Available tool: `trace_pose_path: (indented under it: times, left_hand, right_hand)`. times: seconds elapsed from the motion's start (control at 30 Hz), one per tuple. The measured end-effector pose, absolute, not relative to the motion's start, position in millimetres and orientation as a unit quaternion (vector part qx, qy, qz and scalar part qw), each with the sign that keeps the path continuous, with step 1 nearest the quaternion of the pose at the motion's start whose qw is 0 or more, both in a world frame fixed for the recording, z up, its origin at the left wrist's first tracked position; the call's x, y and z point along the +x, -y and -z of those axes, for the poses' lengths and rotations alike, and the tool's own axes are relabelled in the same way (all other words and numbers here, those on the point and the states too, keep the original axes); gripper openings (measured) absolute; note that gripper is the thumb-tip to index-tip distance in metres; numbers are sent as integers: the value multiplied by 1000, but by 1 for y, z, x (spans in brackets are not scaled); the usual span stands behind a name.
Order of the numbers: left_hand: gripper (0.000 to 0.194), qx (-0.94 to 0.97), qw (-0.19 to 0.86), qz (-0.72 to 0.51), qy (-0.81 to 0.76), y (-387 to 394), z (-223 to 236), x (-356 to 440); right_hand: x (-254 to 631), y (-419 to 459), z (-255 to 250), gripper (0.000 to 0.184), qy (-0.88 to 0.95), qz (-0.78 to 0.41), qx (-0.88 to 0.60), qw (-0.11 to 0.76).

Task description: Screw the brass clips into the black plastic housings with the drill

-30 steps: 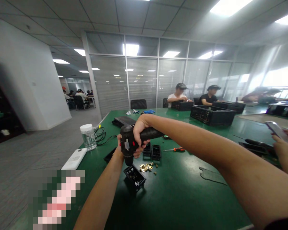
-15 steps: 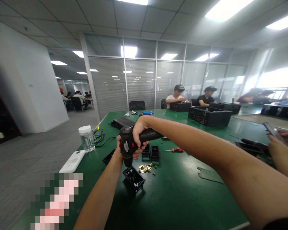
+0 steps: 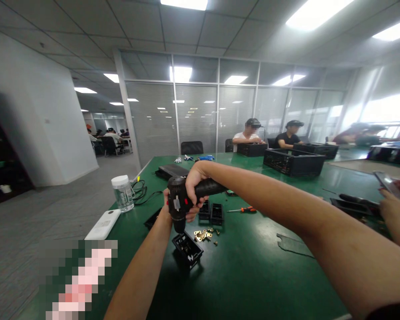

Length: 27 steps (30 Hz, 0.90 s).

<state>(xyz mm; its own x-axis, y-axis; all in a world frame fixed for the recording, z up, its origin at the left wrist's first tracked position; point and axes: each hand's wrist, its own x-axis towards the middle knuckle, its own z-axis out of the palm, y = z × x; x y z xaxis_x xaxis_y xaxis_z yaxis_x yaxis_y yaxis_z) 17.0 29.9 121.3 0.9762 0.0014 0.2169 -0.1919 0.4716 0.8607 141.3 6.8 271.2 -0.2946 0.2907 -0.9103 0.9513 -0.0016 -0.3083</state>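
A black power drill [image 3: 178,205] points downward, chuck lowest, over a small black plastic box [image 3: 188,250] on the table. My right hand [image 3: 195,181] is closed around the drill where its handle meets the body. My left hand [image 3: 167,205] wraps the drill body from behind, its fingers showing on the far side below my right hand. The chuck ends at the box's upper edge; the bit's tip cannot be made out. Brass-coloured brackets and screws [image 3: 203,234] lie just right of the box. Two similar black boxes [image 3: 216,214] stand behind them.
An orange-handled screwdriver [image 3: 248,209] lies to the right, near a thin dark flat piece [image 3: 295,245]. On the left are a clear jar [image 3: 124,195], a white power bank-like block [image 3: 103,223] and cables. Co-workers sit beyond large black cases [image 3: 293,162]; another person's hand [image 3: 395,213] is at right.
The whole view has shifted slightly, with everything a little further right and down. Both hands keep the same hold on the drill over the box.
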Motion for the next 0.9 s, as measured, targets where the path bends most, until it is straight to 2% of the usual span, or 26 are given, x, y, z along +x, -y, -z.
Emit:
trace_pose_path:
  times: [0.43, 0.67, 0.9]
  left_hand:
    - [101, 516, 851, -44, 89, -33, -121, 17]
    - [106, 504, 853, -77, 114, -31, -119, 17]
    - [96, 498, 859, -61, 105, -36, -117, 18]
  right_hand:
    - [141, -8, -269, 14, -622, 504, 503, 324]
    - [140, -9, -271, 12, -618, 502, 505, 332]
    - [139, -5, -275, 12, -619, 502, 507, 328]
